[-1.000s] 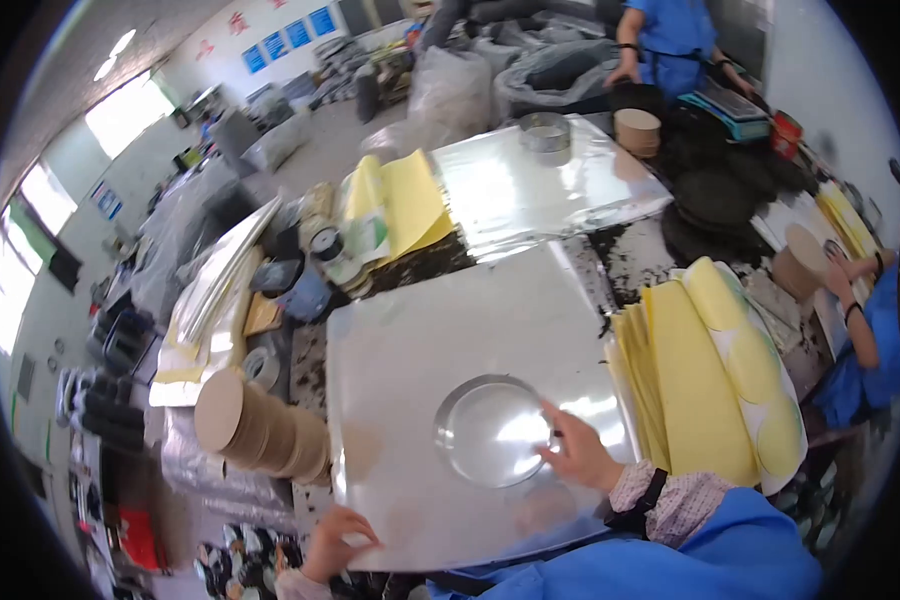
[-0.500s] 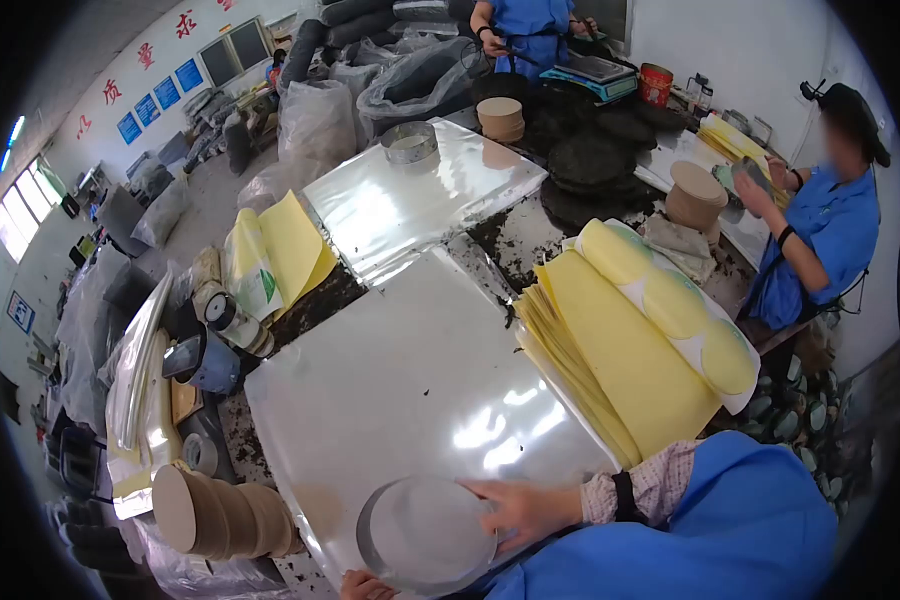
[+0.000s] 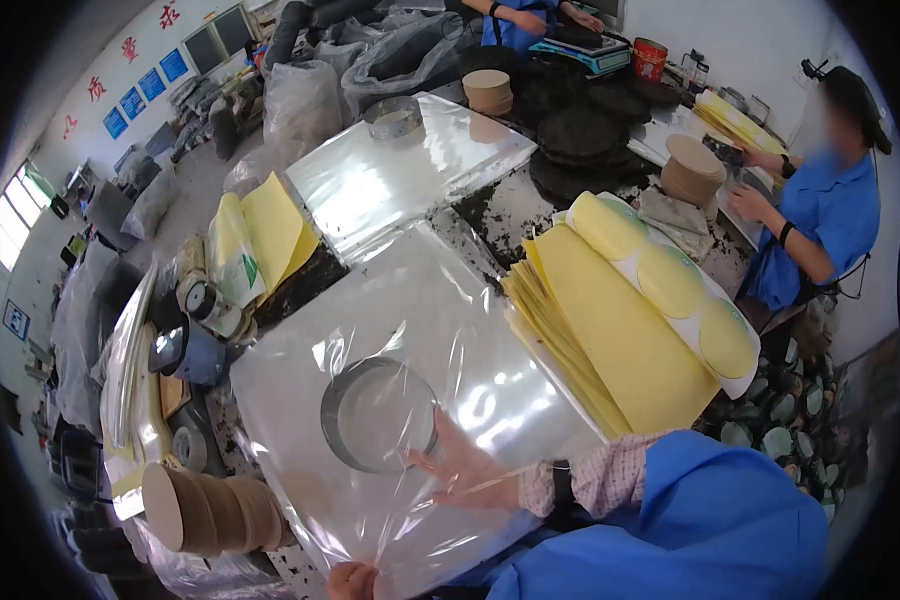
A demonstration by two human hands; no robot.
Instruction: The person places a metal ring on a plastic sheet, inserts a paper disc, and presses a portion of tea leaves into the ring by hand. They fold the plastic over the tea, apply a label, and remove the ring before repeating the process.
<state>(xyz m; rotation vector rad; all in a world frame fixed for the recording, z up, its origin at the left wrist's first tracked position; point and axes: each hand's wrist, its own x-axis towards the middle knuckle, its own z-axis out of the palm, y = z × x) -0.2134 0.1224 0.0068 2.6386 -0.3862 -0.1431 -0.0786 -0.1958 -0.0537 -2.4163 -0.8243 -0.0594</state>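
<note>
A metal ring (image 3: 378,414) lies on a stack of clear plastic sheets (image 3: 420,290) in front of me. One loose plastic sheet (image 3: 370,520) is draped over the ring and over my right hand (image 3: 465,468). That hand lies flat under the film with its fingers spread, just right of the ring's rim. My left hand (image 3: 348,580) is at the bottom edge of the view, pinching the near corner of the loose sheet. Only part of it shows.
A stack of yellow paper (image 3: 620,340) with round labels lies at right. Brown discs (image 3: 210,510) are stacked at lower left. A second ring (image 3: 395,118) sits on another film stack. Dark round cakes (image 3: 580,130) lie beyond. A co-worker in blue (image 3: 820,230) sits at right.
The ring has moved from the near edge back onto the sheets. A plastic sheet now covers the ring and my right hand, whose fingers have spread.
</note>
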